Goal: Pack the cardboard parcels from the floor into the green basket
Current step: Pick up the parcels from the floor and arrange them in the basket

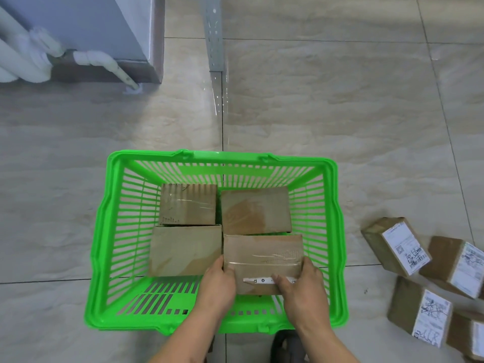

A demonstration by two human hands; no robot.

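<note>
Both hands grip one parcel in the green basket (104,231).
Left hand (218,282) and right hand (305,286) clasp the taped parcel (264,255) by its near corners, beside three packed parcels (188,204).

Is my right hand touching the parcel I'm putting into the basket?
Touching. The head view shows the right hand gripping the near-right parcel, fingers wrapped over its right edge and thumb lying across its top.
</note>
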